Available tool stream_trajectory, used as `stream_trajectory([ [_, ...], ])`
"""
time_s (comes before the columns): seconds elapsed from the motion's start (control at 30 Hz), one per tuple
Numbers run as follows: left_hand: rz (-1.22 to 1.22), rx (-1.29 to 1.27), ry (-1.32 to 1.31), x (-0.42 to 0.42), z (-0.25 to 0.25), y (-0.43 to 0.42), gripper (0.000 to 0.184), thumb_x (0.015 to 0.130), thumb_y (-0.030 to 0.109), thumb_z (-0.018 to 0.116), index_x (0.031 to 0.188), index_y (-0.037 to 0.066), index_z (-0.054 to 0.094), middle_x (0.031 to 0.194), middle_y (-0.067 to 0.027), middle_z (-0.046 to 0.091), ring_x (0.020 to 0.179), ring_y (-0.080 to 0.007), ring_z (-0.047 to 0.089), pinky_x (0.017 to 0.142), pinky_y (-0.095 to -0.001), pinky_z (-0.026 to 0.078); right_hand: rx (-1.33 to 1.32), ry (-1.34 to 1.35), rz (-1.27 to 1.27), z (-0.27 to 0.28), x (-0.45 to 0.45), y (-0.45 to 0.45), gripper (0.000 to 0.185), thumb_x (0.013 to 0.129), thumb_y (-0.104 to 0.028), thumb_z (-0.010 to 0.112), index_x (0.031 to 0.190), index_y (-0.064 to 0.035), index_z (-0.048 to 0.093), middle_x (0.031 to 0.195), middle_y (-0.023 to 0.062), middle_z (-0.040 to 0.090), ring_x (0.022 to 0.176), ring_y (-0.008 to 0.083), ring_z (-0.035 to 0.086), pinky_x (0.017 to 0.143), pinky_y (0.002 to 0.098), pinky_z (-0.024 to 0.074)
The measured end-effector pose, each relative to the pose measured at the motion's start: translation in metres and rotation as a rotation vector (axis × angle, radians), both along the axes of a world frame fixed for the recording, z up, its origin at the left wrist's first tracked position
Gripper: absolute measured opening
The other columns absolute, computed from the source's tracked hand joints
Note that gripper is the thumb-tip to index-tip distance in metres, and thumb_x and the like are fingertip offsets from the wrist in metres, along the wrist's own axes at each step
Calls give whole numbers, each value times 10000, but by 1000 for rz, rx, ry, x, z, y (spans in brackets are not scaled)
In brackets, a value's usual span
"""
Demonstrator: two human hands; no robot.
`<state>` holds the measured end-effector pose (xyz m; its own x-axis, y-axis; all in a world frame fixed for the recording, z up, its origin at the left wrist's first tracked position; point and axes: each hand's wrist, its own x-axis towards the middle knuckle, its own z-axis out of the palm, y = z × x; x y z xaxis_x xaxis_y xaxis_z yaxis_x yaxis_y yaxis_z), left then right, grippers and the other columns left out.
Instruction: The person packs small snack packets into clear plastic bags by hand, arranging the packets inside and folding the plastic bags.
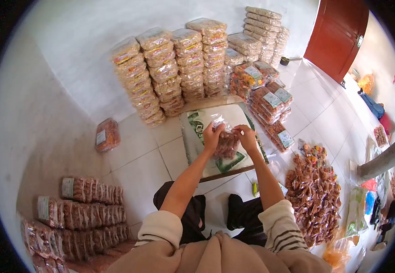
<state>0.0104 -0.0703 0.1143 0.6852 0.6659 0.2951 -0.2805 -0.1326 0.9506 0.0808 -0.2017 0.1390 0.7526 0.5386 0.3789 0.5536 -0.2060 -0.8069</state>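
Note:
A clear plastic bag of reddish-brown packets (226,146) is held upright over a low table with a white and green cover (197,157). My left hand (212,136) pinches the left side of the bag's clear top. On the right side, my right hand (246,135) has its fingers closed on the same plastic edge. The packets fill the lower part of the bag, between and below my hands.
Tall stacks of bagged goods (161,68) line the wall behind the table. Filled bags (270,102) stand at the back right. A large pile of small packets (313,195) lies on the right floor. Rows of packed bags (88,214) are at lower left, with one bag (108,135) above them.

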Motion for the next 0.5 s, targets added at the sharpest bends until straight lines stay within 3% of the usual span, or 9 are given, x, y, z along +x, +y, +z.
stream_trajectory([
  [0.03, 2, 2, -2, 0, -1, 0, 220, 791, 218, 615, 777, 6, 559, 610, 7, 524, 522, -58, 457, 484, -219, 366, 2, -2, 2, -6, 2, 2, 112, 713, -64, 633, 809, -8, 616, 757, 128, 608, 754, 222, 593, 664, 324, 467],
  [0.1, 27, -20, 10, -3, 0, 0, 237, 774, 224, 630, 751, -1, 562, 591, -3, 515, 528, -62, 427, 494, -227, 362, -42, -362, -58, -9, 0, 8, 168, 714, -102, 654, 849, -8, 620, 720, 112, 592, 676, 202, 575, 621, 311, 447],
  [0.13, 29, -21, 11, -5, 2, 0, 237, 774, 224, 630, 751, -1, 562, 591, -3, 515, 528, -62, 427, 494, -227, 362, -42, -361, -56, -5, -3, 9, 168, 714, -102, 654, 849, -8, 620, 720, 112, 592, 676, 202, 575, 621, 311, 447],
  [0.3, -85, 13, -3, -14, 8, -2, 265, 804, 241, 598, 697, 4, 549, 544, 6, 488, 506, -52, 422, 478, -220, 350, 22, 57, -101, -7, -15, 16, 155, 748, -149, 631, 840, -25, 643, 740, 115, 585, 707, 211, 566, 653, 297, 441],
  [0.43, -47, 33, 51, -12, 5, 9, 290, 818, 257, 583, 690, -1, 549, 541, 14, 480, 506, -43, 425, 472, -215, 345, 40, 65, -88, -12, -15, 15, 147, 757, -160, 621, 820, -29, 646, 728, 110, 576, 683, 206, 549, 630, 289, 432],
  [0.5, -94, 39, 136, -11, 4, 13, 301, 851, 272, 529, 793, -18, 584, 624, 10, 545, 577, -79, 445, 563, -240, 379, 56, 15, -57, -12, -16, 16, 138, 762, -155, 615, 819, -33, 645, 708, 95, 565, 672, 195, 520, 615, 286, 414],
])
